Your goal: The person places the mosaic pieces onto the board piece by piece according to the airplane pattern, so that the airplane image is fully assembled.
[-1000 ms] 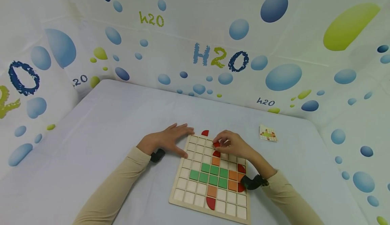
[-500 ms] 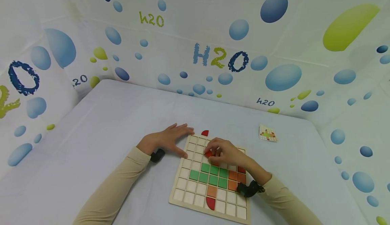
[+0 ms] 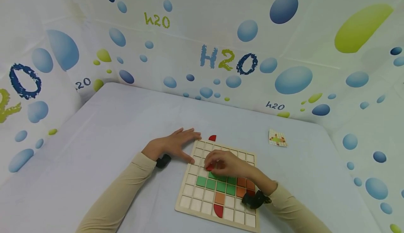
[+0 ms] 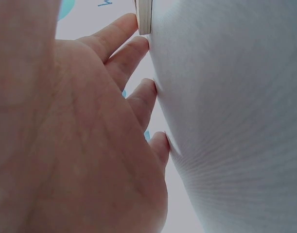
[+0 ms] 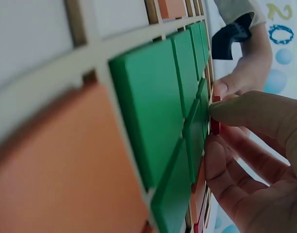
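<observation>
A wooden grid board (image 3: 186, 202) lies on the table, with green square tiles (image 3: 221, 186) in its middle and orange ones (image 3: 220, 198) around them. My right hand (image 3: 228, 164) is over the board and pinches a red quarter-round tile (image 3: 209, 167) between thumb and fingers, just above the green rows. In the right wrist view the red tile (image 5: 216, 116) shows edge-on at the fingertips. My left hand (image 3: 175, 145) rests with spread fingers at the board's upper left corner; in the left wrist view its fingertips touch the cloth and the board's edge (image 4: 145, 17).
One loose red quarter-round tile (image 3: 213, 138) lies behind the board's far edge. Another red tile (image 3: 218, 210) sits in the near row. A small pattern card (image 3: 277, 138) lies at the far right. A printed curtain (image 3: 189, 33) borders the table.
My right hand has carried the red tile from the upper part of the board toward the left and nearer, down to the green rows. My left hand has stayed in place.
</observation>
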### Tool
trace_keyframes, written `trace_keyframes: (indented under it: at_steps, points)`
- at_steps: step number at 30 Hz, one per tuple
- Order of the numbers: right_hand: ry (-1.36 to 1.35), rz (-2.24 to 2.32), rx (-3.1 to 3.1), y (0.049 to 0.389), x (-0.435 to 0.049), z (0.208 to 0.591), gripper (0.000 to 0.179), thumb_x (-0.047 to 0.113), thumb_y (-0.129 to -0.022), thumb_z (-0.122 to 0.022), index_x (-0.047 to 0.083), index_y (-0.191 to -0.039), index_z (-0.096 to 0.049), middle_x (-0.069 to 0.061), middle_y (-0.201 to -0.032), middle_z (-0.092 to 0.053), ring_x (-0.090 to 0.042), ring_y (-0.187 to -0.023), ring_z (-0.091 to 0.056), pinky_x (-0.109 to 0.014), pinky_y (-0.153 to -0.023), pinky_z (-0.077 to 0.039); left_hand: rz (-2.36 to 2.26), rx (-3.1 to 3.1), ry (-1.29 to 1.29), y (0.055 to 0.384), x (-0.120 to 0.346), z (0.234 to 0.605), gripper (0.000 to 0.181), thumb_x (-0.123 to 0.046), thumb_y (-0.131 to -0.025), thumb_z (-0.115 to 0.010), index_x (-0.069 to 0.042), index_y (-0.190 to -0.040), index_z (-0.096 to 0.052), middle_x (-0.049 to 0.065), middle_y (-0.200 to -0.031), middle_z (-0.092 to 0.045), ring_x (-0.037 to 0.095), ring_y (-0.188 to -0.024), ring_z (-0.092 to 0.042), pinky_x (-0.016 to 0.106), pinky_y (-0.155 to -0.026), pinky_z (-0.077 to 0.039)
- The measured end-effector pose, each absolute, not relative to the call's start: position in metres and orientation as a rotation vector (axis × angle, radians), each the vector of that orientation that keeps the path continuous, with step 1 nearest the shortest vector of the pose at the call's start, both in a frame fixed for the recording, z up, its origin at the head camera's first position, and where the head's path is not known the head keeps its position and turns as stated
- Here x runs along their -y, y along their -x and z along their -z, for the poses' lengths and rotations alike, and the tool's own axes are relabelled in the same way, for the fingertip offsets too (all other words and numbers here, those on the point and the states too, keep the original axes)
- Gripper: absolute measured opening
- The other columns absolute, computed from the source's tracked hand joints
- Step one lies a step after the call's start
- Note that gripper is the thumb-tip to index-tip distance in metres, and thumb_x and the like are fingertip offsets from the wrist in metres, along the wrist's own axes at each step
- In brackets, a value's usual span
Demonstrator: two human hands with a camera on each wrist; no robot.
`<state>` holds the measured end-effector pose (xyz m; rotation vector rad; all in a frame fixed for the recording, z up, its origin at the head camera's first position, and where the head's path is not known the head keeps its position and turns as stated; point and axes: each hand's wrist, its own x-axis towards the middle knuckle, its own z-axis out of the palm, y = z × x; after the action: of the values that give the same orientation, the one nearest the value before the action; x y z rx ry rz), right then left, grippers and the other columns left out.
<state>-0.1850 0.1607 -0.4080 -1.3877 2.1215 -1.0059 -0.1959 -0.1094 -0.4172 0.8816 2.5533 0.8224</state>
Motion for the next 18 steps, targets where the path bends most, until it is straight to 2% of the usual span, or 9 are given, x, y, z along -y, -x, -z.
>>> trace_keyframes:
  at_steps: [5, 9, 14, 18]
  points:
    - [1.471, 0.981, -2.065, 0.1840, -0.1580, 0.4096, 0.019, -0.003, -0.090, -0.064, 0.006, -0.105, -0.070, -0.010, -0.119, -0.064, -0.011, -0.089, -0.060, -0.021, -0.072, -0.054, -0.820, -2.553, -0.871, 0.1946, 0.1094, 0.4145, 0.086, -0.044, -0.078, -0.080, -0.008, -0.146, -0.041, 0.011, -0.156, -0.033, 0.032, -0.149, -0.013, 0.053, -0.120, -0.004]
    - [1.531, 0.965, -2.071, 0.1836, -0.1571, 0.4107, 0.015, 0.002, -0.091, -0.066, 0.007, -0.105, -0.071, -0.010, -0.120, -0.063, -0.013, -0.088, -0.060, -0.020, -0.070, -0.053, -0.815, -2.555, -0.874, 0.1950, 0.1092, 0.4155, 0.087, -0.045, -0.078, -0.080, -0.008, -0.146, -0.041, 0.011, -0.156, -0.033, 0.032, -0.149, -0.013, 0.053, -0.120, -0.004]
    - [1.503, 0.975, -2.166, 0.1817, -0.1563, 0.4101, 0.015, 0.008, -0.090, -0.071, 0.007, -0.104, -0.070, -0.005, -0.103, -0.064, -0.014, -0.082, -0.057, -0.021, -0.070, -0.052, -0.806, -2.563, -0.880, 0.1963, 0.1091, 0.4179, 0.087, -0.046, -0.077, -0.080, -0.010, -0.146, -0.041, 0.009, -0.157, -0.033, 0.031, -0.150, -0.013, 0.053, -0.120, -0.004]
    - [1.442, 1.001, -2.177, 0.1810, -0.1551, 0.4104, 0.015, 0.009, -0.089, -0.071, 0.006, -0.104, -0.070, -0.003, -0.096, -0.065, -0.007, -0.076, -0.054, -0.019, -0.066, -0.050, -0.801, -2.566, -0.886, 0.1965, 0.1092, 0.4181, 0.086, -0.046, -0.077, -0.080, -0.010, -0.146, -0.041, 0.010, -0.157, -0.033, 0.031, -0.149, -0.014, 0.054, -0.120, -0.005]
